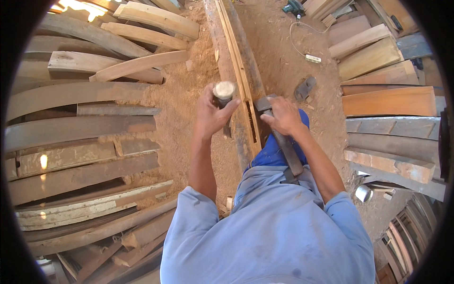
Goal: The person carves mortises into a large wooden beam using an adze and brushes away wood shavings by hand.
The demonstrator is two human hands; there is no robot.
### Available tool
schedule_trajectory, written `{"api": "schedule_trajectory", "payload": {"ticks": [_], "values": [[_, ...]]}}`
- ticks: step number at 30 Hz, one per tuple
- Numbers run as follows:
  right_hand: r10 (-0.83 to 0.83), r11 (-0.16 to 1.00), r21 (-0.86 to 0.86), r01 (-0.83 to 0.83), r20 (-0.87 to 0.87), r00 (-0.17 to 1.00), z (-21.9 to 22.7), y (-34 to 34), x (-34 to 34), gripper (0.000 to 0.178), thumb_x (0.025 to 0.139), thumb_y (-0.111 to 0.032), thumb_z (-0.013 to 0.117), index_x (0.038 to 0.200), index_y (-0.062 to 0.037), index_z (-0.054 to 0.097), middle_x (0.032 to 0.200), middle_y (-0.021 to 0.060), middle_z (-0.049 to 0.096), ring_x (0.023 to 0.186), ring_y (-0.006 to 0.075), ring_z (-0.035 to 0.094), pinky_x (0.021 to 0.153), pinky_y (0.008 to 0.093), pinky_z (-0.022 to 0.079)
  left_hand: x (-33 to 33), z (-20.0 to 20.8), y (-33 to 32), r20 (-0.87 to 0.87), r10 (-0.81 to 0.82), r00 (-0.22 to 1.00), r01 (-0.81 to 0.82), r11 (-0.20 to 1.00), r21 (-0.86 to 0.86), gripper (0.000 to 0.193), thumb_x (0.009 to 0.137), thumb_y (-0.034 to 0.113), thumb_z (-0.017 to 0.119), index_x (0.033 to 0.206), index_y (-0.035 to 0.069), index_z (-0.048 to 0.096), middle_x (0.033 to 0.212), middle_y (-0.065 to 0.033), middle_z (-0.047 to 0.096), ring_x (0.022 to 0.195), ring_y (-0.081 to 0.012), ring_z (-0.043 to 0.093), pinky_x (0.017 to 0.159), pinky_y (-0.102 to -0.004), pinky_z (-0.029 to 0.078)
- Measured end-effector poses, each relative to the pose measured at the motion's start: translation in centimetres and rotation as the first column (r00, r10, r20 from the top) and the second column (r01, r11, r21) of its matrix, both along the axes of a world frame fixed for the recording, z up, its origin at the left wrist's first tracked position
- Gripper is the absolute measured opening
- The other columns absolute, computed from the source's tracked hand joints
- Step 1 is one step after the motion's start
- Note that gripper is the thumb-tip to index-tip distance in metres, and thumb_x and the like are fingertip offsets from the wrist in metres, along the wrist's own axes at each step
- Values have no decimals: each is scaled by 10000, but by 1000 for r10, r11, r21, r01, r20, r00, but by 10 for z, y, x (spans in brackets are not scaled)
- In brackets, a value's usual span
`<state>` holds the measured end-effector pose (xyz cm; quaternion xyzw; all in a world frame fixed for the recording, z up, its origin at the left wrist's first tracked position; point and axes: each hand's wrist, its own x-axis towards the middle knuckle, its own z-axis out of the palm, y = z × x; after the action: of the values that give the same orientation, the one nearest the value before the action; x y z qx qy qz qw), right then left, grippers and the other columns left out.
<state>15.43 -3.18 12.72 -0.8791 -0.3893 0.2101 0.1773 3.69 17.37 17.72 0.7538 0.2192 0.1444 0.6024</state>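
My left hand (215,110) is wrapped round an upright chisel (224,90). Its pale, round handle end faces up, with a dark band beneath, and a dark blade shows below my fingers. On the other side of the workpiece, my right hand (283,115) grips a hammer (289,154) close to its head, the handle slanting back toward my lap. Between both hands runs a long, narrow wooden piece (237,61) with a dark slot cut near its closer end. It lies along a worn wooden beam (250,57). The chisel is held left of the slot.
Stacked planks (80,125) line the left side, some curved. More boards (388,102) are piled on the right. A dark green power tool (294,7), a white cord with a socket strip (312,58), a sandal (305,89) and a metal tin (363,193) lie on the dusty floor.
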Motion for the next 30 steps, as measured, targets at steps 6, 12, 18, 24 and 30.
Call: {"api": "schedule_trajectory", "payload": {"ticks": [6,12,18,24,30], "values": [[208,966,223,-128,-388,898,6,22,-30,385,815,-304,759,1029,10,693,1007,263,698,975,432,671,855,481,531,36,-2,-33,228,143,963,-44,920,-391,223,924,171,750,928,56,559,681,-14,618,558,-98,594,515,-236,463],[148,987,-26,-161,-279,949,-21,7,-65,298,833,-288,746,939,-15,696,852,253,698,866,425,691,786,496,547,26,-57,-41,25,80,997,-57,870,-490,202,906,133,737,825,64,565,625,-23,581,514,-131,564,482,-294,461],[63,998,8,-62,-113,992,-26,27,-44,244,820,-235,729,896,-14,659,841,244,690,850,441,681,752,519,535,52,-67,-25,203,98,974,-12,922,-386,135,880,61,696,846,67,566,618,-21,568,490,-108,540,449,-293,436],[7,1000,20,-7,1,1000,-11,74,18,194,852,-216,702,946,-46,707,904,213,707,875,405,698,760,512,555,101,-34,-14,445,22,895,21,996,-92,145,865,56,706,850,75,563,602,-3,553,500,-89,546,456,-291,439],[113,988,-78,-133,-223,968,-16,18,-54,244,863,-268,706,977,-53,705,855,229,701,898,416,696,805,510,551,35,-78,-30,221,30,975,106,809,-579,152,882,68,707,863,83,557,610,-14,561,490,-107,546,461,-284,458]]}}
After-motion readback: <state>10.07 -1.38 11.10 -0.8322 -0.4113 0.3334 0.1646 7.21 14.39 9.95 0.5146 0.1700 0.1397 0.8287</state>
